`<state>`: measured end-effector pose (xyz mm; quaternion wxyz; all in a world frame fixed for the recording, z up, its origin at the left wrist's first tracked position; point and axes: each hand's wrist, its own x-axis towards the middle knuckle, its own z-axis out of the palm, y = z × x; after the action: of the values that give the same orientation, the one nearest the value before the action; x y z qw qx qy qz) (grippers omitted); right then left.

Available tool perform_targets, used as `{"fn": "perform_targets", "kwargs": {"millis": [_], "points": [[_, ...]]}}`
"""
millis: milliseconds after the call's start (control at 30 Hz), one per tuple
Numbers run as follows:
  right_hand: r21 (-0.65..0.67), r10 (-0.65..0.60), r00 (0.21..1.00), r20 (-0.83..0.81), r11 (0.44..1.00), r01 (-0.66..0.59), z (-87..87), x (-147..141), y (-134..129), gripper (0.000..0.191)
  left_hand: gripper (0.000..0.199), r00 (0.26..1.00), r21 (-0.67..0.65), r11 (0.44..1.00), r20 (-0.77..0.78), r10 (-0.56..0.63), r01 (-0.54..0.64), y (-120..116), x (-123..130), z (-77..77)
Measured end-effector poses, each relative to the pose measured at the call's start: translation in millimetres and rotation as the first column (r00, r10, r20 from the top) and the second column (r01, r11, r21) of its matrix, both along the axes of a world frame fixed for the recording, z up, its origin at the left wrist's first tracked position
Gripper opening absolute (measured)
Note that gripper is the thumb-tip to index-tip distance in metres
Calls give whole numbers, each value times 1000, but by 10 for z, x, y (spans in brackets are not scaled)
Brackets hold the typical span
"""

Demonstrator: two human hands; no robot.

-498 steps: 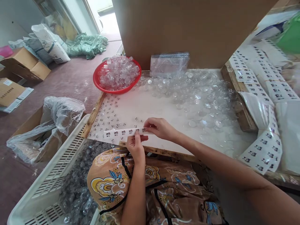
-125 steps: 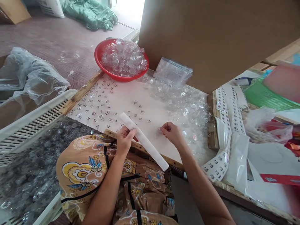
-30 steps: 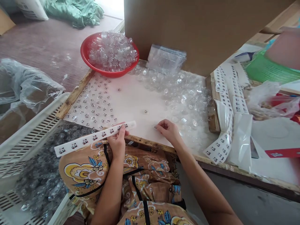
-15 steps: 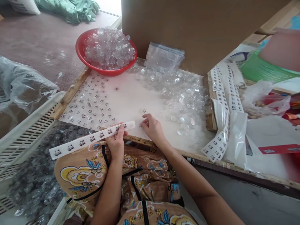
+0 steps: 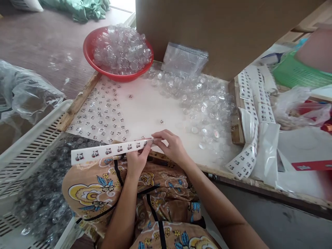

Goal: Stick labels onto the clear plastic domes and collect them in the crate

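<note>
"What's the step?"
"Peeling, I'd judge. The left hand [image 5: 137,160] grips the panda strip [image 5: 114,150] at the near edge of the board [image 5: 145,110]; the right hand [image 5: 169,147] is bunched at its right end, holding what, I can't tell."
"Next needs?"
"A fine pinch, strip steady."
"Count?"
"One strip, about seven prints [image 5: 108,151]; one red bowl [image 5: 89,48]; two panda discs [image 5: 161,121] lying apart; clear discs [image 5: 207,114], too many."

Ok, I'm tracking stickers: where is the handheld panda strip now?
In the head view, the panda strip is left of centre, its right end in the left hand near the right hand, below the panda-marked pieces.
</note>
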<state>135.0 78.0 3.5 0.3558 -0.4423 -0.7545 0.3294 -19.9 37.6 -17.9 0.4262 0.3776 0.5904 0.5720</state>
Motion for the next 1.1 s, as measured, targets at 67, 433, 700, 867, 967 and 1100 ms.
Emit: {"fn": "perform_targets", "kwargs": {"millis": [67,433,700,867,967,1100], "points": [[52,0,1000,21,999,-1,-9,-79,-37,17,25,999,-9,1000,33,4,-4,2,-6,7],[151,-480,805,350,877,457,-327,807,178,24,31,999,-30,1000,37,7,-6,11,12,-17],[57,-461,786,411,874,483,-366,913,224,19,28,1000,-30,999,27,14,-13,10,18,-31],[-363,-464,884,54,816,450,-350,866,257,26,25,998,-52,998,55,35,-33,10,22,-20],[-573,-492,869,-55,728,376,-416,929,293,38,26,998,-45,999,55,25,-23,9,21,-18],[-430,-535,837,116,732,528,-399,997,260,33,27,997,-58,998,72,33,-28,8,20,-11]]}}
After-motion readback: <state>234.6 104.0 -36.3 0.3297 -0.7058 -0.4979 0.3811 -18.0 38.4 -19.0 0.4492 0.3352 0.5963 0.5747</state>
